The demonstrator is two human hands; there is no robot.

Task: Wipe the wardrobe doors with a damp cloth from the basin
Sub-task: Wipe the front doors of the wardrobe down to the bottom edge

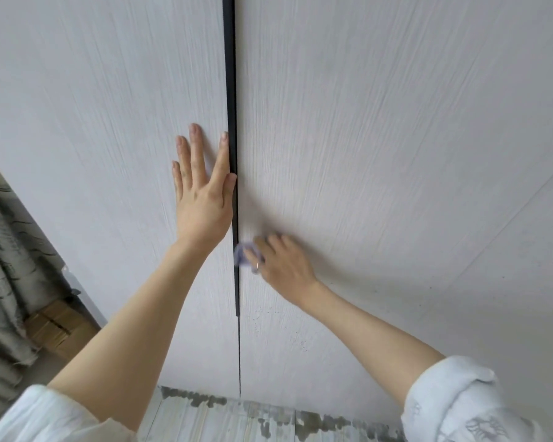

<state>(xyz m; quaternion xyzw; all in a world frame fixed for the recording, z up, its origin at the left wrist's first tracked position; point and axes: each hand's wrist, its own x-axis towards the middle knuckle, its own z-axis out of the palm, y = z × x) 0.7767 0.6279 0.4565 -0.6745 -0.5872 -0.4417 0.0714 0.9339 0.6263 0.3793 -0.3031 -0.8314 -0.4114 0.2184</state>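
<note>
Cloth point(244, 254) under right hand point(281, 261); curtain point(4, 282) leftward.

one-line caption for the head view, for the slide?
Left hand braces left door; right hand wipes right door with cloth.

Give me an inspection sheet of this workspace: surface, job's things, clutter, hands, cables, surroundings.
Surface: two pale grained wardrobe doors, left door and right door, closed, a dark handle strip running down the seam; small dark specks low on the right door.
Job's things: purple cloth pressed on the right door beside the seam; basin not in view.
Clutter: nothing seen.
Hands: left hand flat on the left door, fingers straight; right hand holds the cloth, blurred, grip unclear.
Cables: nothing seen.
Surroundings: patterned grey curtain at left, cardboard box beside it, worn plank floor below.
</note>
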